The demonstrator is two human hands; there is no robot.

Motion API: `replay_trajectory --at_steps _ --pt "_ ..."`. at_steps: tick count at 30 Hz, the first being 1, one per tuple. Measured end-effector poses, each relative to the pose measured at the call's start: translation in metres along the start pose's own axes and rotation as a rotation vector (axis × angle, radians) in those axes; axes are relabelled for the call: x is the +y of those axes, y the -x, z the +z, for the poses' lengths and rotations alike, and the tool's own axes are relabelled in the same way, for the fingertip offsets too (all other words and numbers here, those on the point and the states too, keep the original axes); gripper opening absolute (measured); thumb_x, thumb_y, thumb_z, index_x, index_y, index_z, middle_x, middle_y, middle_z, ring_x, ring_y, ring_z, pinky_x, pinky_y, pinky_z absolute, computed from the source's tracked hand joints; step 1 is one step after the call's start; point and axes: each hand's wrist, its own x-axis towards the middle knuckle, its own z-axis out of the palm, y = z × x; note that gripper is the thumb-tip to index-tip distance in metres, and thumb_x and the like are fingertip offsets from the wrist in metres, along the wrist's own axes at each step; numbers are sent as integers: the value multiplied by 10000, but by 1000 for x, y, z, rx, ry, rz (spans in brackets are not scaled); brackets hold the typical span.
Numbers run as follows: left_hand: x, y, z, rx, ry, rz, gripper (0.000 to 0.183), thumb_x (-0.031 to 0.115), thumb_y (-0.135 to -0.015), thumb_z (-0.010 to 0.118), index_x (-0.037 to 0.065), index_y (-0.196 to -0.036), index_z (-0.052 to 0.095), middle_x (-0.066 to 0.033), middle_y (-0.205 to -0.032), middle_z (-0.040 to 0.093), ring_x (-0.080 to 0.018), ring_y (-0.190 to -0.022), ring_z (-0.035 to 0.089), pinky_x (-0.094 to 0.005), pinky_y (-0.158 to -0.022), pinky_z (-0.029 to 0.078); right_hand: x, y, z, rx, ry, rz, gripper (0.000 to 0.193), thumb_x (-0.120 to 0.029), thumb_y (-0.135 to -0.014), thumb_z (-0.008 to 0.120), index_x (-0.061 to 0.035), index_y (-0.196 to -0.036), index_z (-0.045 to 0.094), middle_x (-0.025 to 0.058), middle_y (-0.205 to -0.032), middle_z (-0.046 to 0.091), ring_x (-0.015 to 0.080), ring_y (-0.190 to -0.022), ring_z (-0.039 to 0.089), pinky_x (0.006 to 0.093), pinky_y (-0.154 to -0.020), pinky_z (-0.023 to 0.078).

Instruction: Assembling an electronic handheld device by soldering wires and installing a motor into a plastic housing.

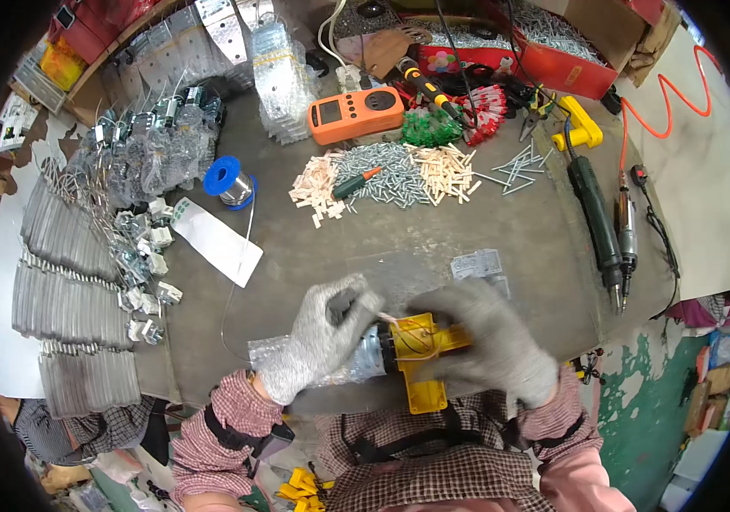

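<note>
Thin wire pinched in left hand — right hand (blurred, grip unclear) over yellow housing.

I count two gloved hands near, one yellow casing between them, one blue spool left, one orange meter far, two long power tools right.

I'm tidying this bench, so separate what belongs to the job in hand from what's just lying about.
Job in hand, it seems:
left gloved hand
right gloved hand
yellow plastic housing
thin wires
clear plastic-wrapped part

Apparently just lying about:
orange meter
white paper slip
black-and-yellow screwdriver
pile of screws
blue wire spool
</note>
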Motion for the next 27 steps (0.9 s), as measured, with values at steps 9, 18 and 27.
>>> replay_trajectory --at_steps 9,18,27 --pt "42 -66 -15 -179 -585 -33 357 401 -941 658 49 -892 680 -151 -786 667 -353 -728 634 -432 -656 495 65 27 -77 177 188 266 192 -193 -912 663 -32 -1017 677 147 -944 664 372 -811 632 454 -796 512" --pt "42 -185 53 -96 -1008 666 212 66 -868 604 -35 -1054 604 -240 -1040 611 -406 -986 606 -487 -869 501 92 82 -98 233 345 53 261 -200 -865 741 -62 -1080 685 145 -1024 636 335 -1004 626 429 -875 524" --pt "66 -186 58 -53 -838 758 239 108 -840 678 23 -1049 597 -188 -1041 599 -373 -1065 571 -463 -930 471 261 163 -304 453 1078 1092 257 -187 -915 534 -49 -1080 675 274 -1002 707 439 -941 690 530 -857 539"
